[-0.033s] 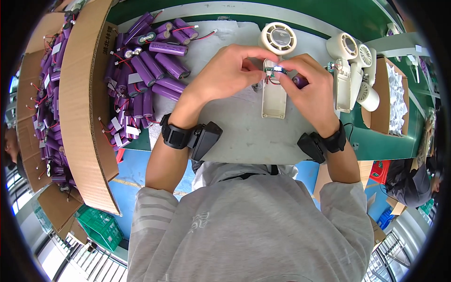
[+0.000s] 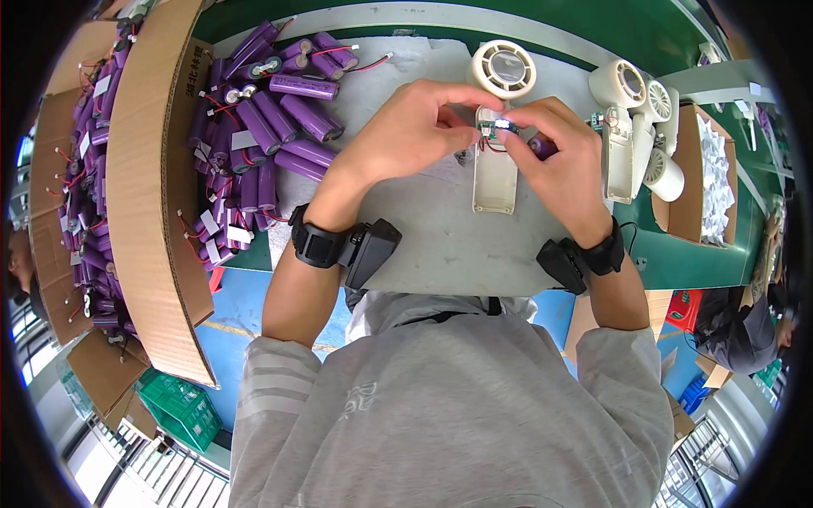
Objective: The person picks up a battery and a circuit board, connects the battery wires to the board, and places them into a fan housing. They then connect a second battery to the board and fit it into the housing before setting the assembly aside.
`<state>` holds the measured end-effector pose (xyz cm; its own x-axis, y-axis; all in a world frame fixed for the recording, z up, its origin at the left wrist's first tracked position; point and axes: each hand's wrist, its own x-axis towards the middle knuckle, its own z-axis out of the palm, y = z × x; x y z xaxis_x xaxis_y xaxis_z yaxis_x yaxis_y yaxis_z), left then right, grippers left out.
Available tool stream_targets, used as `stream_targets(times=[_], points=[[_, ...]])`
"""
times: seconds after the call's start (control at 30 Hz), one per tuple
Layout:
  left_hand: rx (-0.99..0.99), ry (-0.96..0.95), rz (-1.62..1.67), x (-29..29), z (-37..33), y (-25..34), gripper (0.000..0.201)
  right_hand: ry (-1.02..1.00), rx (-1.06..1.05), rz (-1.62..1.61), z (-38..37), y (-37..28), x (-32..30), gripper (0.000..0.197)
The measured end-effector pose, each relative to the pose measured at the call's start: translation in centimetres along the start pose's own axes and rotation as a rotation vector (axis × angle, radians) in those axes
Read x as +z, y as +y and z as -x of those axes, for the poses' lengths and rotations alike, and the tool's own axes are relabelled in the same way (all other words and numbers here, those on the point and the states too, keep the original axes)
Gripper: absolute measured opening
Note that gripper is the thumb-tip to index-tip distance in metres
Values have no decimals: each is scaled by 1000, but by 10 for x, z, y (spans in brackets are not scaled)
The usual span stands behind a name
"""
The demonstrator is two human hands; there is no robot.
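Observation:
A cream handheld fan (image 2: 494, 184) lies on the work surface, its round head away from me and its hollow handle open toward me. At the handle's upper end sits a small green circuit board (image 2: 486, 129) with a white connector, and red and black wires run below it. My left hand (image 2: 413, 129) is closed at the board's left side, thumb and index finger pinching there. From the right, my right hand (image 2: 563, 161) pinches at the board's wired plug. A purple battery (image 2: 542, 146) shows its end within that hand, partly hidden by the fingers.
Left of my hands lies a heap of purple batteries (image 2: 309, 117) with wired plugs, beside a cardboard box (image 2: 157, 186) holding more. Several cream fans (image 2: 619, 157) stand to the right. Beyond them is a box of white pieces (image 2: 716, 182). A grey mat (image 2: 415, 245) covers the green bench.

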<state>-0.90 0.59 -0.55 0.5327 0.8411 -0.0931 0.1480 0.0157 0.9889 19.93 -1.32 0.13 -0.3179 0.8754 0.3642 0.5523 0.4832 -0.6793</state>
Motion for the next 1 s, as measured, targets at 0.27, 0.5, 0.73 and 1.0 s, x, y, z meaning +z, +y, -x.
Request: stream_targets(times=[0.27,0.5,0.73,1.0], points=[[49,60,109,6,-2,-10,34,5,6,13,0,0,0,17],[54,181,3,11,-4,-10,32,6,24,31,0,0,2,17],[173,138,-309,8,-4,-5,34,-163,333,-3,-4,0,-7,25],[198,64,-261,8,-1,-2,39,-547,317,-62,0,-19,-49,44]])
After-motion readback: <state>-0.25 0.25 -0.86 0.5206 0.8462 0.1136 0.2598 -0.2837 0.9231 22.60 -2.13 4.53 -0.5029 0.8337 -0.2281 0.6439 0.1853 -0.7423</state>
